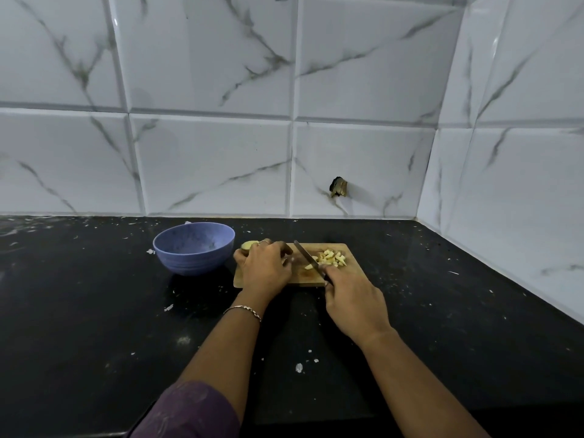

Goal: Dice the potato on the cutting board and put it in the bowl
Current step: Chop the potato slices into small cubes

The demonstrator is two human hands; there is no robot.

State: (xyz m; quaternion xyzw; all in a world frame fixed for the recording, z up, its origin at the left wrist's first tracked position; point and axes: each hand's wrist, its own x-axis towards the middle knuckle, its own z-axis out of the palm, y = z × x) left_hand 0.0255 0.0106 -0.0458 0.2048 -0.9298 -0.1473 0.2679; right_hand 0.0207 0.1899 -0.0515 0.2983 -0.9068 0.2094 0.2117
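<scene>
The fingers of my right hand (pixel 354 298) are curled round the handle of the knife (pixel 308 257) at the near edge of the cutting board (pixel 303 276). The blade slants away over the board's middle, its tip toward the far edge. The fingers of my left hand (pixel 264 267) are bent over the uncut piece of potato (pixel 248 246) at the board's far left corner, gripping it, and only its end shows past my knuckles. A heap of pale potato dice (pixel 331 259) lies on the right half of the board, just beside the blade. The blue bowl (pixel 189 260) stands just left of the board. Both rest on the dark speckled surface (pixel 94 295). A thin bracelet (pixel 243 311) circles my left wrist. Behind the board rises a white marbled tile wall (pixel 205 153).
</scene>
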